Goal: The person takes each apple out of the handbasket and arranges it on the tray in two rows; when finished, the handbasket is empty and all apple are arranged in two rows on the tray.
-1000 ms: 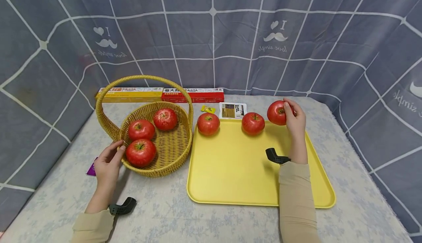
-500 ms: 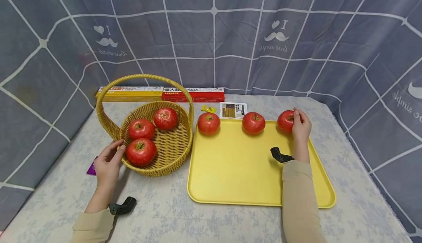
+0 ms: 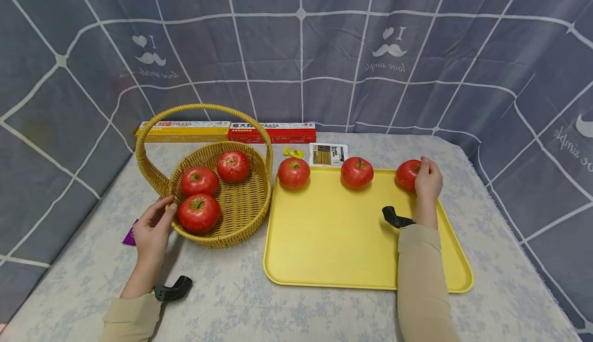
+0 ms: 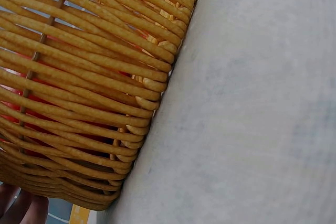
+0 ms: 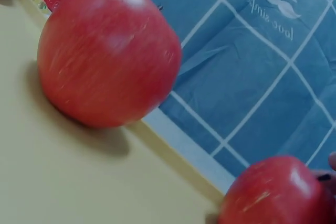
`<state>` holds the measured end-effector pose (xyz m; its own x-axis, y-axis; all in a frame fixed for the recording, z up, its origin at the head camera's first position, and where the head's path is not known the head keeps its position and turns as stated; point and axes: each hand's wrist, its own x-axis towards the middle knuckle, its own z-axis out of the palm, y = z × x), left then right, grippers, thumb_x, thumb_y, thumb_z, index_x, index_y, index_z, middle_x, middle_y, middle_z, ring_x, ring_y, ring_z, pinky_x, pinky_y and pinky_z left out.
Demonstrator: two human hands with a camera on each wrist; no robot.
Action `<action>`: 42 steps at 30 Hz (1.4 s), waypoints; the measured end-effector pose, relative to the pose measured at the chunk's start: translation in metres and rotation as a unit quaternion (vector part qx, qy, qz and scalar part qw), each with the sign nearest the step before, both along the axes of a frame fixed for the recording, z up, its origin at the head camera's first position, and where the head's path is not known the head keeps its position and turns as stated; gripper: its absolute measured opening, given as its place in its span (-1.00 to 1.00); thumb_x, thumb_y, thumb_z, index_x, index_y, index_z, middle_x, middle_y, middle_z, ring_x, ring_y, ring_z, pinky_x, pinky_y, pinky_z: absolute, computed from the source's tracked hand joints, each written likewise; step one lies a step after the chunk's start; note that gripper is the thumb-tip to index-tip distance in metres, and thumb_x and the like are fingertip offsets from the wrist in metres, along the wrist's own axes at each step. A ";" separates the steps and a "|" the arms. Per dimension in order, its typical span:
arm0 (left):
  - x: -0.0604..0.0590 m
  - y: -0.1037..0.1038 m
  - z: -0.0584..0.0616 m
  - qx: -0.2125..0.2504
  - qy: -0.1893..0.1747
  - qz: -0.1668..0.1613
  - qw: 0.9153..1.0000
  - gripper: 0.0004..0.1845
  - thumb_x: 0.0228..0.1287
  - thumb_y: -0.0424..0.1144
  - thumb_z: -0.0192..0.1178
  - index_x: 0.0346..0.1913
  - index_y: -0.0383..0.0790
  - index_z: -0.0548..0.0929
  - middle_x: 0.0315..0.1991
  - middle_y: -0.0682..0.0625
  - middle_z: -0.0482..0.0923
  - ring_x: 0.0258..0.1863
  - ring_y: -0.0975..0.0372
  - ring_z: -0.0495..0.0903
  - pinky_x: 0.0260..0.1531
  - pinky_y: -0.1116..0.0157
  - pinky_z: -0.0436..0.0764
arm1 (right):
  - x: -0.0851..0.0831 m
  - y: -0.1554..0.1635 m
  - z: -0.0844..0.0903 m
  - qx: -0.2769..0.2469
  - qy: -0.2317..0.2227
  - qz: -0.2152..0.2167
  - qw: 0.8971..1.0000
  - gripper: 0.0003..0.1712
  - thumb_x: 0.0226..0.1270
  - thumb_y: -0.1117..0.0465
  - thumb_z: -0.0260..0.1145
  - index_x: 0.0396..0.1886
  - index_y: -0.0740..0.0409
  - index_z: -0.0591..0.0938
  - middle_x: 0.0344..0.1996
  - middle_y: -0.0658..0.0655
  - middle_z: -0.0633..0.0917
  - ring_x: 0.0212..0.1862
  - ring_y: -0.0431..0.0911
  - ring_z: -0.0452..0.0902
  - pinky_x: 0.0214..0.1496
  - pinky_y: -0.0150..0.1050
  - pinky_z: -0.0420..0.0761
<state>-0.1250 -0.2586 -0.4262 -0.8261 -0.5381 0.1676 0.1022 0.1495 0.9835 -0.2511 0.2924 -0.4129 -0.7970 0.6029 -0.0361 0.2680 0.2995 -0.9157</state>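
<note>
At the far right corner of the yellow tray (image 3: 324, 239), my right hand (image 3: 429, 179) holds a red apple (image 3: 407, 174). The right wrist view shows that apple (image 5: 278, 195) low on the right, fingertips at its edge. Two more apples rest along the tray's far side, one in the middle (image 3: 356, 172) and one at the left corner (image 3: 294, 173). My left hand (image 3: 152, 226) pinches the left rim of a wicker basket (image 3: 243, 198). Three apples lie inside it: a front one (image 3: 199, 213), a middle one (image 3: 199, 181) and a back one (image 3: 233, 166).
A yellow pasta box (image 3: 187, 132) and a red pasta box (image 3: 273, 133) lie behind the basket. A small yellow packet (image 3: 293, 152) and a white pouch (image 3: 328, 154) are behind the tray. Something purple (image 3: 130, 235) lies left of my left hand. Blue-grey curtains enclose the table.
My right hand has carried its apple right and down onto the tray's far right corner. The left hand stays at the basket rim.
</note>
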 end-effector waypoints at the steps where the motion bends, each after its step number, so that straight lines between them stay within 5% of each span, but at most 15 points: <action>1: 0.000 0.000 0.000 0.000 0.006 0.000 1.000 -0.72 0.24 -0.29 0.24 -0.01 -0.29 0.66 -0.15 0.24 0.59 -0.11 0.41 0.51 -0.25 0.63 0.47 | 0.001 -0.001 0.002 0.010 -0.004 0.001 1.000 -0.39 0.52 -0.10 -0.30 0.41 0.06 0.27 0.37 0.10 0.27 0.39 -0.01 0.09 0.40 -0.13 0.09; 4: 0.000 0.000 0.000 0.005 0.026 -0.003 1.000 -0.74 0.23 -0.33 0.24 -0.03 -0.30 0.67 -0.16 0.21 0.61 -0.12 0.41 0.53 -0.24 0.62 0.47 | 0.006 -0.007 0.012 0.051 0.003 -0.006 0.999 -0.33 0.49 -0.16 -0.27 0.41 0.12 0.24 0.36 0.16 0.27 0.38 0.06 0.11 0.40 -0.07 0.07; 8: -0.001 0.000 0.000 0.003 0.035 -0.002 0.999 -0.75 0.22 -0.34 0.25 -0.04 -0.29 0.68 -0.16 0.21 0.61 -0.13 0.41 0.53 -0.24 0.62 0.47 | 0.015 -0.028 0.037 0.079 0.080 -0.017 0.993 -0.36 0.47 -0.14 -0.14 0.35 0.16 0.31 0.29 0.19 0.33 0.32 0.06 0.17 0.36 -0.08 0.12; 13: -0.003 -0.002 0.001 -0.003 0.032 -0.003 0.999 -0.75 0.23 -0.35 0.24 -0.03 -0.30 0.67 -0.16 0.22 0.61 -0.12 0.41 0.53 -0.24 0.61 0.47 | 0.027 -0.067 0.073 -0.033 0.206 0.058 0.976 -0.46 0.47 -0.07 -0.01 0.27 0.16 0.39 0.19 0.12 0.42 0.23 -0.06 0.28 0.28 -0.22 0.27; 18: -0.004 -0.002 0.001 -0.005 0.030 -0.003 1.000 -0.75 0.23 -0.35 0.23 -0.03 -0.30 0.66 -0.16 0.22 0.60 -0.12 0.40 0.53 -0.24 0.62 0.47 | 0.036 -0.114 0.089 -0.161 0.295 0.191 0.922 -0.59 0.47 0.11 0.05 0.15 0.29 0.43 0.04 0.14 0.50 0.15 0.04 0.39 0.22 -0.06 0.38; 24: -0.004 -0.002 -0.002 -0.017 0.028 -0.001 0.999 -0.74 0.24 -0.35 0.22 -0.02 -0.31 0.66 -0.16 0.24 0.60 -0.12 0.42 0.53 -0.22 0.62 0.47 | 0.039 -0.170 0.083 -0.225 0.272 0.338 0.872 -0.66 0.45 0.30 0.04 0.09 0.45 0.42 -0.08 0.10 0.56 0.12 0.20 0.41 0.17 0.02 0.42; 29: -0.003 -0.002 -0.003 -0.012 0.030 0.000 0.999 -0.74 0.24 -0.34 0.23 -0.02 -0.33 0.66 -0.17 0.24 0.60 -0.13 0.43 0.53 -0.23 0.62 0.47 | 0.044 -0.218 0.066 -0.183 0.243 0.452 0.839 -0.69 0.36 0.40 0.11 0.05 0.49 0.45 -0.05 0.32 0.56 0.07 0.21 0.44 0.17 0.02 0.42; 32: -0.002 -0.002 -0.002 -0.009 0.034 -0.001 0.999 -0.73 0.24 -0.34 0.23 -0.02 -0.35 0.65 -0.17 0.24 0.60 -0.12 0.42 0.53 -0.22 0.62 0.47 | 0.046 -0.247 0.055 -0.140 0.223 0.525 0.809 -0.65 0.33 0.41 0.16 0.07 0.46 0.44 0.00 0.40 0.52 0.04 0.13 0.48 0.12 -0.12 0.48; 36: -0.001 -0.001 -0.002 -0.016 0.033 -0.001 0.999 -0.73 0.24 -0.33 0.23 -0.03 -0.36 0.65 -0.18 0.25 0.60 -0.12 0.43 0.53 -0.22 0.63 0.47 | 0.047 -0.281 0.042 -0.088 0.164 0.618 0.764 -0.51 0.29 0.35 0.24 0.20 0.31 0.37 0.06 0.29 0.51 0.08 0.07 0.47 0.05 -0.25 0.51; 42: -0.001 -0.001 -0.003 -0.021 0.031 -0.003 0.999 -0.72 0.24 -0.32 0.23 -0.02 -0.36 0.65 -0.17 0.26 0.60 -0.11 0.44 0.52 -0.21 0.63 0.47 | 0.045 -0.320 0.033 -0.020 0.108 0.701 0.704 -0.36 0.25 0.24 0.32 0.29 0.19 0.32 0.20 0.15 0.42 0.20 -0.03 0.37 0.14 -0.16 0.47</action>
<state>-0.1258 -0.2600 -0.4289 -0.8164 -0.5243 0.2419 0.1645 0.1905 0.9678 -0.2061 -0.0280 -0.3803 -0.5970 -0.7813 0.1822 -0.4126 0.1043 -0.9049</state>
